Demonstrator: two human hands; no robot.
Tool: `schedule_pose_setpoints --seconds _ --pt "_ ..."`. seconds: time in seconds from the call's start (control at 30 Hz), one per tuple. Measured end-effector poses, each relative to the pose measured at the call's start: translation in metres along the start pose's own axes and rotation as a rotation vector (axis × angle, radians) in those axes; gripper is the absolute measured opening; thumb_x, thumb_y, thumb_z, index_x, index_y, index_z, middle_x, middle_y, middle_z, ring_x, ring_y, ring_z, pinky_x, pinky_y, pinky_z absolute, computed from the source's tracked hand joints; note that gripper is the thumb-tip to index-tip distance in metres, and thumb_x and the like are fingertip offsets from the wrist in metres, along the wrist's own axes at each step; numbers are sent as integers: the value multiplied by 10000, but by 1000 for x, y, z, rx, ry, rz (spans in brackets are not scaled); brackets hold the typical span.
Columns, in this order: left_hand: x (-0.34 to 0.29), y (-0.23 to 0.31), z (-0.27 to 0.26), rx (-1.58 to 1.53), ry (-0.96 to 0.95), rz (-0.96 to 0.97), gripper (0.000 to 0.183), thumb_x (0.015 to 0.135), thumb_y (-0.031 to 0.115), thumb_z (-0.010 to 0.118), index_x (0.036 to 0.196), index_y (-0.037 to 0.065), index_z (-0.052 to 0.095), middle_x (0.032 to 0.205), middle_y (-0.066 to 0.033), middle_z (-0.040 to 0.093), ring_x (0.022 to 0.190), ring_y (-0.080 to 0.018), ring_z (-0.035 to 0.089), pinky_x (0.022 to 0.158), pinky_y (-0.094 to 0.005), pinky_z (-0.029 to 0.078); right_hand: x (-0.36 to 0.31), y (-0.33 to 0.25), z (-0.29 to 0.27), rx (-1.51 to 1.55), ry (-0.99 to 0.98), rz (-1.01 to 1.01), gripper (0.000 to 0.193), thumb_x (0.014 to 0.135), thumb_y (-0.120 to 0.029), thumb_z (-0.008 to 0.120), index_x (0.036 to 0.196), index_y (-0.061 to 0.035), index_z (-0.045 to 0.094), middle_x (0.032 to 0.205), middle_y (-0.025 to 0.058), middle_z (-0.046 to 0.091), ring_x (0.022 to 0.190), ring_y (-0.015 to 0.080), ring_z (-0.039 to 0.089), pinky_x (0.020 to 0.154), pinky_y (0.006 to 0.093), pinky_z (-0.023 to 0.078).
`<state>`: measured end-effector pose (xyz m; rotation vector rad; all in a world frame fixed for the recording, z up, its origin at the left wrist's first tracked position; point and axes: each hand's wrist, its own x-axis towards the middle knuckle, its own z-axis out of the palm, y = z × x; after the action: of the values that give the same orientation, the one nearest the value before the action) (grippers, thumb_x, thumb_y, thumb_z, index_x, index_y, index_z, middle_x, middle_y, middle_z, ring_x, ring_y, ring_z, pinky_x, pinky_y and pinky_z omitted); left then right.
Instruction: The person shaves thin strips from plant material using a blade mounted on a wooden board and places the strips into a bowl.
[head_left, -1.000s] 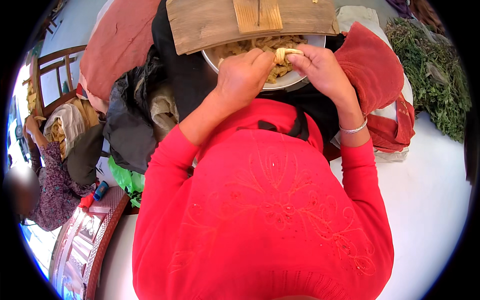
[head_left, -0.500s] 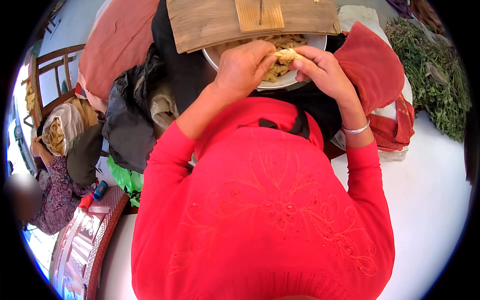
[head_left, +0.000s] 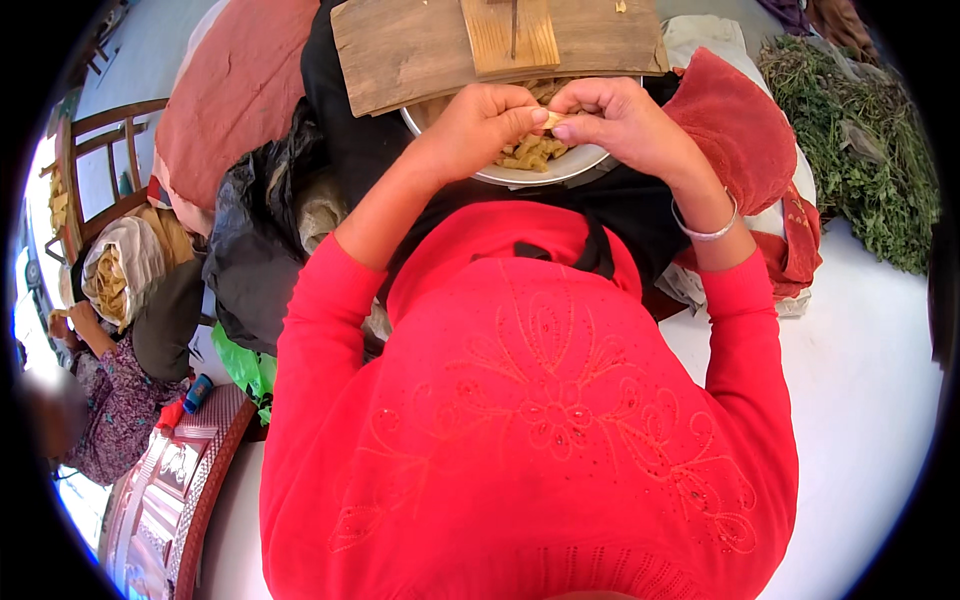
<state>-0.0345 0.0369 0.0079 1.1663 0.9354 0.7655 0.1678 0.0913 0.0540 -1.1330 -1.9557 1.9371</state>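
Note:
My left hand [head_left: 482, 124] and my right hand [head_left: 620, 118] meet over a metal bowl [head_left: 545, 175] on my lap, pinching one small pale piece of dough [head_left: 550, 119] between their fingertips. The bowl holds several short, curled tan pieces [head_left: 530, 155]. A wooden board [head_left: 420, 50] lies across the bowl's far side, hiding part of it. A silver bangle [head_left: 705, 232] circles my right wrist. Both arms wear red sleeves.
A heap of green herbs [head_left: 860, 130] lies on the white surface at right. A red cloth [head_left: 740, 130] sits beside my right arm, black bags [head_left: 255, 250] at my left. Another person [head_left: 100, 390] sits far left near a sack of tan pieces [head_left: 115, 275] and a wooden chair [head_left: 100, 160].
Both hands have risen slightly from the bowl and drawn closer, still working the small piece between the fingertips. The rest stays put.

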Motion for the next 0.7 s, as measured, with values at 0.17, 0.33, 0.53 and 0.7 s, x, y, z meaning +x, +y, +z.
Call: schedule_pose_setpoints --seconds 0.17,0.33,0.53,0.7 --pt "0 8 -10 -58 -21 -111 232 928 249 563 832 54 644 640 65 456 583 -33 372 514 -198 302 -1 -3 -19 97 24 83 93 841 -66 635 907 0 640 693 -4 587 581 55 518 525 212 416" --pt "13 5 -32 4 152 -59 172 924 214 564 928 53 626 647 68 446 584 -27 373 506 -184 292 19 10 -17 179 172 -43 114 870 -93 617 949 -12 632 719 -20 576 624 44 514 573 192 434" --pt "31 6 -55 52 238 61 127 921 156 545 942 49 611 708 41 506 641 -39 439 561 -188 346 37 4 -10 43 385 -135 125 898 -97 587 984 -22 639 732 -40 560 636 35 484 583 181 418" --pt "49 1 -59 358 394 126 130 885 144 582 899 17 607 717 -7 572 673 -111 513 622 -275 424 55 20 -13 -201 491 -169 97 847 -81 605 926 -36 639 712 39 600 644 152 553 608 279 456"
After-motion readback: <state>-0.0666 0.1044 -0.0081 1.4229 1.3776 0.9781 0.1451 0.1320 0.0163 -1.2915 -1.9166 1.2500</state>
